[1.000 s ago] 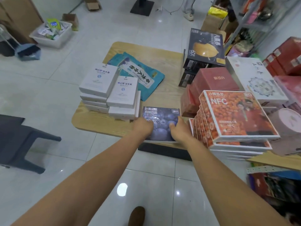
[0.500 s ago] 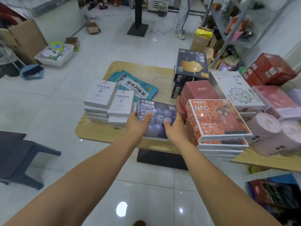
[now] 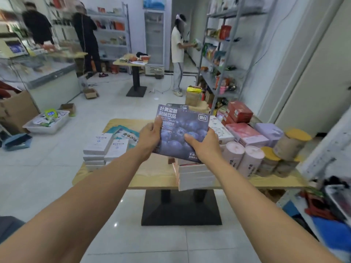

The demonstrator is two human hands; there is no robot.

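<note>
- Head view, centre: a flat blueberry box [image 3: 187, 123], dark blue with white lettering, is held up in the air over the desk [image 3: 152, 177]. It is clear of the desk's surface, and its printed face tilts toward the camera.
- Left grip [image 3: 150, 137]: a bare hand grasping the box's left edge. The thumb lies up along the printed face and the fingers are hidden behind the box.
- Right grip [image 3: 204, 147]: a bare hand grasping the box's lower right corner, with the thumb laid across the face and the fingers curled round the back.
- Both bare forearms reach in from the bottom corners of the picture and meet at the box.
- Desk, left part: stacks of white boxes [image 3: 98, 147] stand side by side. A teal pouch [image 3: 124, 132] lies just behind them, partly covered by the left grip.
- Desk, near edge: a stack of pale boxes [image 3: 195, 173] sits right below the held box.
- Desk, right part: two pink tubs [image 3: 243, 158] stand touching each other. Yellow-lidded tubs [image 3: 292, 141] stand beside them, and a red box [image 3: 239, 112] sits farther back.
- Room, right: a metal shelf rack [image 3: 218, 54] carries packets, and a person in a white top [image 3: 177, 54] stands at it.
- Room, left: two people in dark clothes [image 3: 85, 29] stand by the far shelves, and a white bin [image 3: 47, 122] rests on the floor.
</note>
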